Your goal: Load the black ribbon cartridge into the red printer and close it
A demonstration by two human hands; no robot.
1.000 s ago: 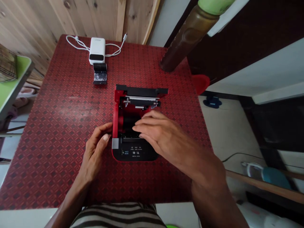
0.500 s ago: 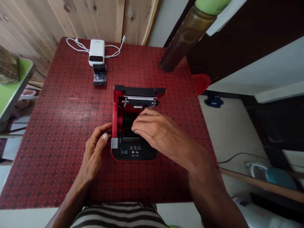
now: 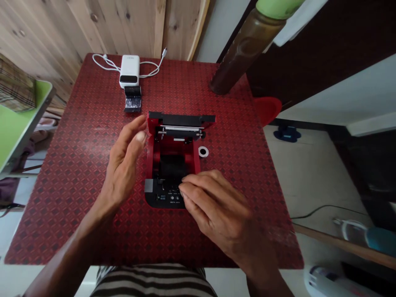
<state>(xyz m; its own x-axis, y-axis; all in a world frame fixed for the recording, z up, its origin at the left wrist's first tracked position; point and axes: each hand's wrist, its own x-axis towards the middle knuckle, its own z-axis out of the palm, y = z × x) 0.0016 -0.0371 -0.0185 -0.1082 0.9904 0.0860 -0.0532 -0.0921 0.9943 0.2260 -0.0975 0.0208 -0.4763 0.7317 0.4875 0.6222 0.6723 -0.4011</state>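
Observation:
A small red and black printer (image 3: 161,192) rests on the table with its lid (image 3: 182,120) raised. Black material (image 3: 171,165) lies in its red-walled compartment. At the printer's front panel, my right hand (image 3: 218,206) pinches a thin black strip (image 3: 170,185), which seems to run out of the compartment over the panel; my fingers hide its end. My left hand (image 3: 125,165) is raised beside the lid's left edge, thumb and fingers apart and holding nothing; I cannot tell whether the fingertips touch the lid. A white ring-shaped piece (image 3: 200,155) sits just right of the printer.
On the patterned red table (image 3: 77,185), a white power bank (image 3: 130,68) with a white cable (image 3: 151,75) lies at the back left, a crumpled black strip (image 3: 133,102) before it. A tall brown bottle (image 3: 238,53) with a green cap stands at the back right.
My right hand has moved out of the compartment toward me, to the front panel, uncovering the white ring. My left hand has gone from the printer's side up toward the lid.

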